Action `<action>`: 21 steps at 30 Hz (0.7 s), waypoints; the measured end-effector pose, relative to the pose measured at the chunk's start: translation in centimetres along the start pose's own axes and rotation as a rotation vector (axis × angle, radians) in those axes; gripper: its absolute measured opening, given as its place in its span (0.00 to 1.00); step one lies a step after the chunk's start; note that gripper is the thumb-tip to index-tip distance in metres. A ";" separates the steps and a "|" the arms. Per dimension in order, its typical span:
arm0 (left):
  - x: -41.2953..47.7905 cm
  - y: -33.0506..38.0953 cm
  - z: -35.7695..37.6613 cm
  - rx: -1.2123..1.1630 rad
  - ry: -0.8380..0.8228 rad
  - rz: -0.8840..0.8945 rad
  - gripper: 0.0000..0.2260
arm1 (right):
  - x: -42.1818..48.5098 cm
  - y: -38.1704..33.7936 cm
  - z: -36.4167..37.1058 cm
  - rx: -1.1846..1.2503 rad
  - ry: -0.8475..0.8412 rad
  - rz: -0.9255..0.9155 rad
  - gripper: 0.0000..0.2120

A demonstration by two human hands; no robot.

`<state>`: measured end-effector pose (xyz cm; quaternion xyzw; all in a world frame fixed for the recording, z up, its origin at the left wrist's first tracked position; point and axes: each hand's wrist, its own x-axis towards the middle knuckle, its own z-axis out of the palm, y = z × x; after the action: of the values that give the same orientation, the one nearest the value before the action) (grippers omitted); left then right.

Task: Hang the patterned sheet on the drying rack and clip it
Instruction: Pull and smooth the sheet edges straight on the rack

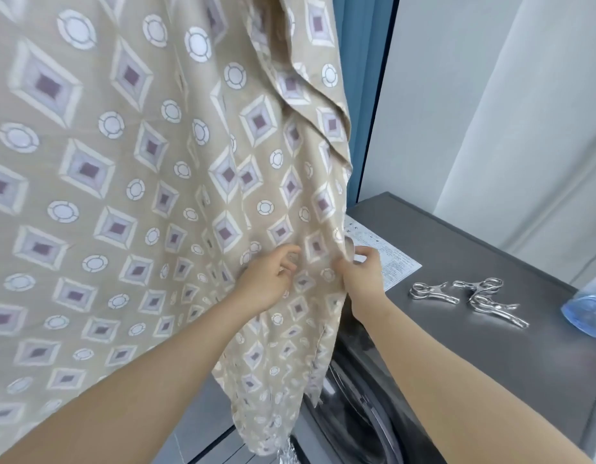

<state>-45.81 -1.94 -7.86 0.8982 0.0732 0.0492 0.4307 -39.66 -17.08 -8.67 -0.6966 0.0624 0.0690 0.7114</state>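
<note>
The patterned sheet (pixel 129 182), beige with purple diamonds and white circles, hangs down across the left and middle of the view. Whatever it hangs from is out of frame above. My left hand (pixel 268 279) lies against the cloth near its right side with fingers loosely curled; no clear grip shows. My right hand (pixel 361 272) pinches the sheet's right edge between thumb and fingers. Three shiny metal clips (pixel 470 296) lie on the grey washing machine top (pixel 490 346) to the right of my hands.
A white printed label (pixel 386 259) sits on the machine top behind my right hand. A blue translucent object (pixel 587 313) stands at the right edge. The washer's round door (pixel 356 413) is below the sheet. A blue curtain (pixel 366 95) and white wall stand behind.
</note>
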 end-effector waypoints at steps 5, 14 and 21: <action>1.1 1.1 -0.2 -0.040 0.048 -0.025 0.20 | 1.0 0.1 -0.6 -0.140 -0.015 -0.125 0.10; 2.3 2.0 0.9 -0.075 0.062 -0.037 0.19 | 2.6 -0.8 -3.1 -0.013 0.096 -0.222 0.08; 3.5 3.1 1.1 -0.055 0.103 0.015 0.19 | 3.9 -3.7 -3.9 0.091 -0.026 -0.219 0.12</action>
<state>-41.91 -4.08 -5.98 0.8828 0.0874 0.1007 0.4504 -35.16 -21.01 -5.87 -0.6653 -0.0203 -0.0028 0.7463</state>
